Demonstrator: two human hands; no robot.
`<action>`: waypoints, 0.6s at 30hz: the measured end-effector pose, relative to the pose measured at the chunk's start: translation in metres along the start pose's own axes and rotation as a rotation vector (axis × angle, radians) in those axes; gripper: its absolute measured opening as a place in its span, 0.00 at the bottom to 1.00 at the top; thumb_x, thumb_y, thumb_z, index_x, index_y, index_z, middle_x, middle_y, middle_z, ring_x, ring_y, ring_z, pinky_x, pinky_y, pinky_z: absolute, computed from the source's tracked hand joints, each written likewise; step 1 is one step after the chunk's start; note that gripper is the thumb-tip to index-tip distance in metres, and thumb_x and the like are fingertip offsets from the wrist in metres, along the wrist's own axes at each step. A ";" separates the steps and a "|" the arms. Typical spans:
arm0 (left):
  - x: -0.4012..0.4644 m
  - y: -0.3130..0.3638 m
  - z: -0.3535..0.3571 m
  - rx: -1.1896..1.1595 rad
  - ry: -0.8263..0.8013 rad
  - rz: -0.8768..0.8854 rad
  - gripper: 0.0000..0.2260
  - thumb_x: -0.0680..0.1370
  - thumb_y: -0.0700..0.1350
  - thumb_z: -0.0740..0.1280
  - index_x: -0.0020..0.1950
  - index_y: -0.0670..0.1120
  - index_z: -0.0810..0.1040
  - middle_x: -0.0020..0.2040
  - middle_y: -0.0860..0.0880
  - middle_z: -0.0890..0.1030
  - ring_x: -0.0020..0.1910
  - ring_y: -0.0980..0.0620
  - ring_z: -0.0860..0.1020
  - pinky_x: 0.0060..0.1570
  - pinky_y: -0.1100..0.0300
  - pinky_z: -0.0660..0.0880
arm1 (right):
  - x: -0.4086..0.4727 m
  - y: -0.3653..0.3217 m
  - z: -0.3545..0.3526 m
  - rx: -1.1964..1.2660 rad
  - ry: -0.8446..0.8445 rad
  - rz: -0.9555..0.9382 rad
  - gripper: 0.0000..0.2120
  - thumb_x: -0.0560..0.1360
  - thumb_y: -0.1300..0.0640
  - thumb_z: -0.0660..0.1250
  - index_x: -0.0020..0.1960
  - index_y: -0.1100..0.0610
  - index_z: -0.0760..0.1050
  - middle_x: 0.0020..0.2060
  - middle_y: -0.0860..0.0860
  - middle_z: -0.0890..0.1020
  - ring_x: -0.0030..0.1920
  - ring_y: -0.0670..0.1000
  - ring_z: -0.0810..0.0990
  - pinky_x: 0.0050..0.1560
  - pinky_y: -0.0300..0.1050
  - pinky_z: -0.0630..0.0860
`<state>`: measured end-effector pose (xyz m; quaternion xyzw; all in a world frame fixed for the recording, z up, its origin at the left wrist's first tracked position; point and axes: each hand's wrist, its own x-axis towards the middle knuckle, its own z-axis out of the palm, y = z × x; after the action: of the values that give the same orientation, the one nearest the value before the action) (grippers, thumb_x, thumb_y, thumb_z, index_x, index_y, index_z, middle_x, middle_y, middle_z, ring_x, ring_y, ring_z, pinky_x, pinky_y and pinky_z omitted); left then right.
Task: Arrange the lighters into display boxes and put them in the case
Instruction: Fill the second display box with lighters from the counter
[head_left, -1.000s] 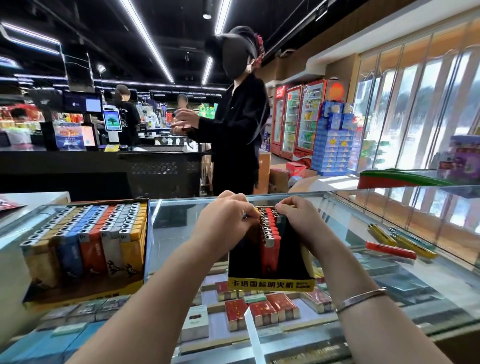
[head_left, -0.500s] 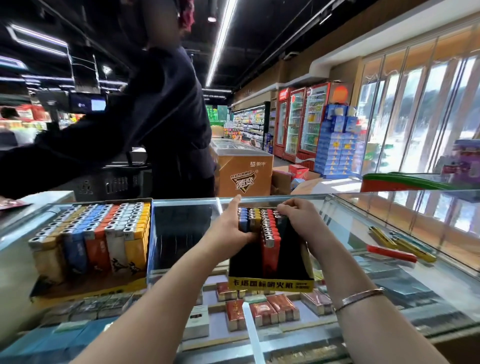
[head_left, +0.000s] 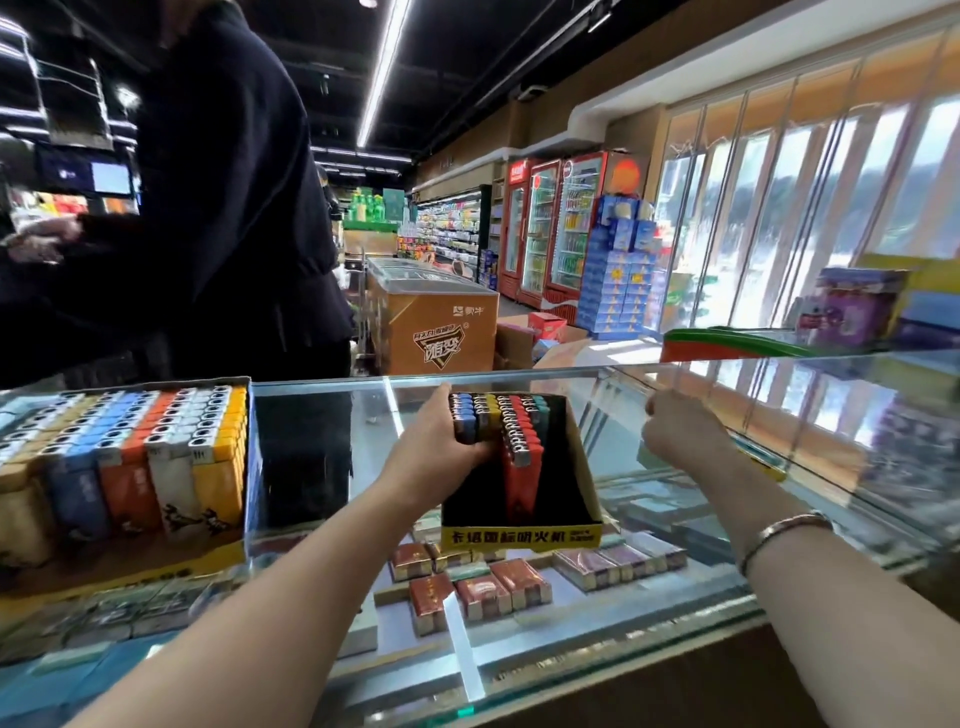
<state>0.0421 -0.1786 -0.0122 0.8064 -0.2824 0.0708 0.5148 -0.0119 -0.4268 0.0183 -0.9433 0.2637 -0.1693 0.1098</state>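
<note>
my left hand (head_left: 436, 447) holds blue lighters (head_left: 464, 421) in the display box (head_left: 519, 535); my right hand (head_left: 680, 434), at 3 o'clock, is curled, empty.

A person in a dark jacket (head_left: 223, 208) stands at the left. To that person's right sits an orange chest freezer with a glass lid (head_left: 434, 317). Farther right of the freezer stand red glass-door drink coolers (head_left: 553, 228), then a stack of blue cartons (head_left: 621, 270) just beside them.
</note>
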 end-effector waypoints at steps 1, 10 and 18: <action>0.000 0.000 0.001 0.002 0.000 -0.004 0.22 0.69 0.44 0.74 0.60 0.48 0.69 0.54 0.49 0.79 0.54 0.50 0.77 0.57 0.46 0.74 | -0.001 0.010 0.000 -0.119 -0.051 0.021 0.12 0.75 0.66 0.58 0.57 0.63 0.73 0.55 0.61 0.78 0.54 0.60 0.77 0.51 0.49 0.76; -0.002 0.003 0.002 0.002 0.029 -0.015 0.19 0.69 0.42 0.73 0.56 0.47 0.70 0.50 0.50 0.79 0.49 0.52 0.78 0.53 0.47 0.75 | -0.006 0.041 0.007 -0.472 -0.097 -0.016 0.13 0.77 0.66 0.58 0.60 0.59 0.71 0.54 0.56 0.77 0.53 0.55 0.76 0.49 0.45 0.73; -0.001 0.004 0.003 -0.012 0.028 -0.024 0.19 0.69 0.41 0.73 0.57 0.47 0.70 0.50 0.49 0.79 0.49 0.51 0.78 0.53 0.46 0.76 | 0.006 0.049 0.007 -0.249 0.013 0.229 0.24 0.76 0.62 0.59 0.71 0.63 0.60 0.68 0.61 0.65 0.65 0.62 0.68 0.63 0.58 0.67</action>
<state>0.0382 -0.1822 -0.0114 0.8054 -0.2661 0.0741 0.5245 -0.0271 -0.4705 -0.0010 -0.9123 0.3891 -0.1277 0.0088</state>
